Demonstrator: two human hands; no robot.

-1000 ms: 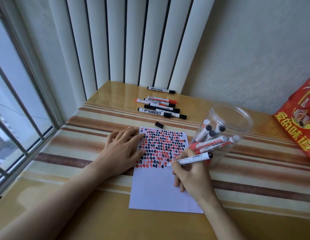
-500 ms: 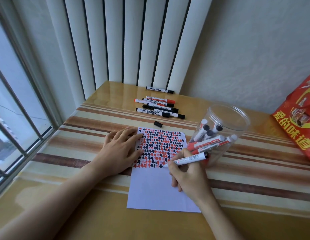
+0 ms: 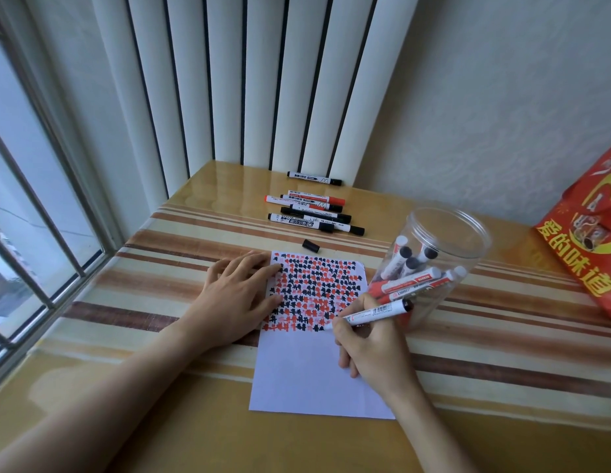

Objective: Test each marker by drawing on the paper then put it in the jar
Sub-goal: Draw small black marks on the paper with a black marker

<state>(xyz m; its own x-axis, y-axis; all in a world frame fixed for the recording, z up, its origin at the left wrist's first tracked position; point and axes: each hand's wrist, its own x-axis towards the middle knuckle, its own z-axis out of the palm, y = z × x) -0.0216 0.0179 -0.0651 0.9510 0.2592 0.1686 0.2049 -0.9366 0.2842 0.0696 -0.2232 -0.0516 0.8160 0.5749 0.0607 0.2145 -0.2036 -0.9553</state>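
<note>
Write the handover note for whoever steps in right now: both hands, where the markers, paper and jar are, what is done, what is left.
Right hand: grips an uncapped marker, tip on the paper at the lower edge of the scribbles.
Left hand: flat on the paper's left edge, pinning it.
Jar: right of the paper, open, several tested markers inside.
Loose black cap: just beyond the paper.
Untested markers: in a group at the far side of the table.
Done: upper paper filled with red and black marks.
Left: finish this test, recap, put it in the jar, then test the group.
</note>
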